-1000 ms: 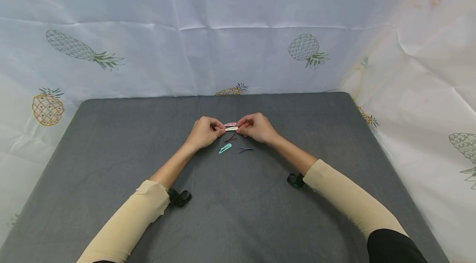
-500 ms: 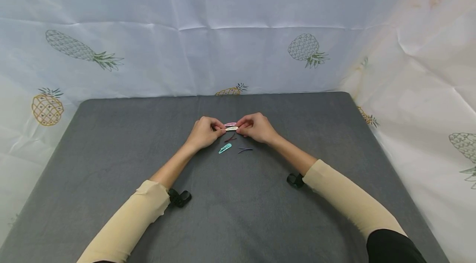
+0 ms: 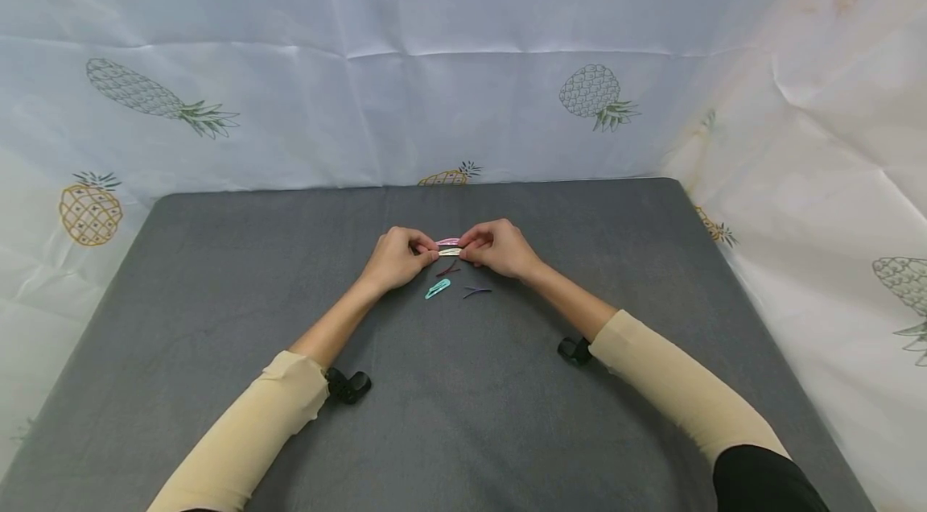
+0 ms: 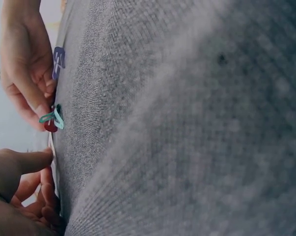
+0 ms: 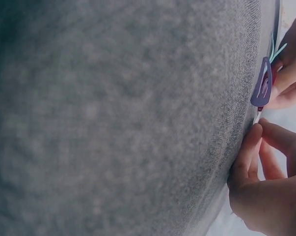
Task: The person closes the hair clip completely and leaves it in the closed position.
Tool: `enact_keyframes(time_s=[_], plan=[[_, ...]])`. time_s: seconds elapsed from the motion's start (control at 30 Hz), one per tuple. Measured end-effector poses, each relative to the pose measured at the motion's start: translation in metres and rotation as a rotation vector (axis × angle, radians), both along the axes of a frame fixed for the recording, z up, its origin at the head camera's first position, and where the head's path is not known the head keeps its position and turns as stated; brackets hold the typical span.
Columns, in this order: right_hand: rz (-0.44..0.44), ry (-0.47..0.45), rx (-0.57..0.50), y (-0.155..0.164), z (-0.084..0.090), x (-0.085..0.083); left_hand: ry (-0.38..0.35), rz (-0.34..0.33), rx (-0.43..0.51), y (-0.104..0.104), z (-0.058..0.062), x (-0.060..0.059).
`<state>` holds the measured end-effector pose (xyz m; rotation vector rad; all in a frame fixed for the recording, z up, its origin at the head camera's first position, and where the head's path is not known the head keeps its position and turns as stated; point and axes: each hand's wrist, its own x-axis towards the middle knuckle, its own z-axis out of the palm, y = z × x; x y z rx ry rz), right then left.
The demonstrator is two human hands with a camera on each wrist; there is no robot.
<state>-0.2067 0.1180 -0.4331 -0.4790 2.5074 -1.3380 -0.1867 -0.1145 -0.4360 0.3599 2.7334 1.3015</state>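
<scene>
A white snap hair clip (image 3: 450, 252) lies crosswise between the two hands, with a pink hair clip (image 3: 448, 242) just behind it. My left hand (image 3: 398, 258) pinches the white clip's left end, its fingertips by the pink clip. At the other end my right hand (image 3: 502, 248) pinches the white clip between thumb and finger; the right wrist view shows a bit of white clip (image 5: 257, 117) at those fingertips. The fingers hide both clips' ends. Closer to the person lie a dark red hair clip (image 3: 448, 268), a teal hair clip (image 3: 438, 289) and a purple hair clip (image 3: 476, 291).
A grey cloth-covered table (image 3: 463, 415) stretches around the hands. Behind it hangs a white curtain (image 3: 434, 109) printed with pineapples. Black wrist mounts (image 3: 348, 386) stick out from the beige sleeves (image 3: 249, 431).
The white hair clip looks slightly flatter than before, its two parts nearer each other. Both hands have hardly moved, and the other clips lie where they were.
</scene>
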Motion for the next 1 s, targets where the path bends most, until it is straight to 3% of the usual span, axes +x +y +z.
enact_keyframes(time_s=[0.67,1.0], plan=[[0.025,-0.018,0.008,0.0022,0.0011,0.0015,-0.032,-0.026,0.022,-0.0044,0.0027,0.0055],[0.107,-0.007,0.01,0.0032,0.0011,0.0025,-0.068,-0.089,0.032,-0.0101,0.0016,0.0078]])
